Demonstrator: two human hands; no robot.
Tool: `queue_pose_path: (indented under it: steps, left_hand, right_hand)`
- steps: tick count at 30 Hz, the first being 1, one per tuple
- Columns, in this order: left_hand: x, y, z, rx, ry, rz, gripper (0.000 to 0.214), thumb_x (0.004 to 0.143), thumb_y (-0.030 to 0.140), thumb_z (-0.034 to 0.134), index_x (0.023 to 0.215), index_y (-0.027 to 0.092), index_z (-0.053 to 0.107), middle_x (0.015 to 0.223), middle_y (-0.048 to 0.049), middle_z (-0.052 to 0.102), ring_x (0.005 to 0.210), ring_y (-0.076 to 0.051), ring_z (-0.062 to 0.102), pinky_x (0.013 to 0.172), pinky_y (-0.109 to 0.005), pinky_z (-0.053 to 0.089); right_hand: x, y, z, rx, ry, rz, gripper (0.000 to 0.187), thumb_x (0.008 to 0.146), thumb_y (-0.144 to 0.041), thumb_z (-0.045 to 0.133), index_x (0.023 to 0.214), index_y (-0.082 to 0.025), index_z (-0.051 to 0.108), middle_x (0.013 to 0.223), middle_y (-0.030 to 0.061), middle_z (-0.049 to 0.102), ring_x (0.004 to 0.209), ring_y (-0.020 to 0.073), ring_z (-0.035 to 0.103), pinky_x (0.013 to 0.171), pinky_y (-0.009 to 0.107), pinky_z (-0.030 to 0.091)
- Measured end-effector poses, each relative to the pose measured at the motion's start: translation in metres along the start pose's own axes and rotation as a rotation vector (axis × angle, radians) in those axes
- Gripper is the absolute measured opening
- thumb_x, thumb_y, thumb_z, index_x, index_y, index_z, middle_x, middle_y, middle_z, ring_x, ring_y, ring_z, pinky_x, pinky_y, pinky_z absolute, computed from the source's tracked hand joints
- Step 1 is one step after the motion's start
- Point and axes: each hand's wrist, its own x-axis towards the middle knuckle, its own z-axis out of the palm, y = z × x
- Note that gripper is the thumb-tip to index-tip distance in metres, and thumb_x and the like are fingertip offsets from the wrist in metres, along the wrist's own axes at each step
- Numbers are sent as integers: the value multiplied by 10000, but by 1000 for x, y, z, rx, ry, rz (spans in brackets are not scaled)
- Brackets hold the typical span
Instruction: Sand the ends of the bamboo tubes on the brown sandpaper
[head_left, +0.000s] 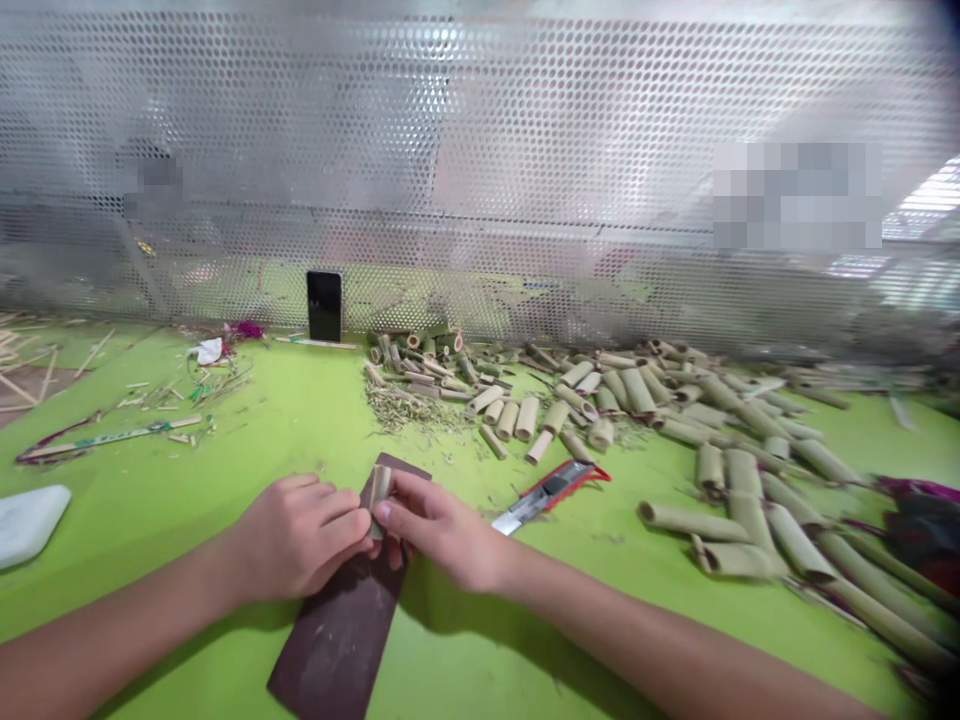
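My left hand (300, 535) and my right hand (439, 530) meet over a dark brown board (337, 640), pinching a short pale bamboo piece (380, 495) upright between their fingers. Its lower end is hidden by my fingers. A utility knife (551, 497) with a red handle and exposed silver blade lies on the green table (300, 420), just beyond my right hand. Cut bamboo tubes (739, 510) are scattered to the right of that hand, and a heap of shorter pieces (525, 410) lies farther ahead.
A perforated metal screen (480, 130) stands along the table's far side, with a black phone (324, 306) propped against it. Thin bamboo strips and scraps (150, 400) lie at the left, a white block (28, 522) near the left edge, and fine shavings (405, 410) by the heap.
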Motion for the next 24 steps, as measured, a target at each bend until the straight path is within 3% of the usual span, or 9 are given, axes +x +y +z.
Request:
queue_pose_path:
  steps: [14,19,24]
  left_hand:
    - [-3,-2,2,-132,5,-11,221,1062,148,363,897,188,505,725,27,594,567,-117,484,559,-259,330]
    - [-4,-1,1,-147,-29,-59,239,1076,214,359,892,195,510,709,21,563,560,-131,464,561,-269,330]
    - [-1,0,-2,-109,-7,-58,328,1093,393,344,893,192,509,709,9,560,580,-147,478,573,-281,341]
  right_hand:
    - [-1,3,-4,12,-54,16,582,870,-729,644,974,-167,532,836,43,670,646,122,602,599,263,442]
    - [-1,5,-4,13,-37,-5,583,867,-731,648,973,-171,528,825,23,640,638,112,596,585,252,431]
    - [-1,6,-3,33,-56,11,600,845,-743,663,966,-172,522,740,-18,588,623,112,598,580,239,431]
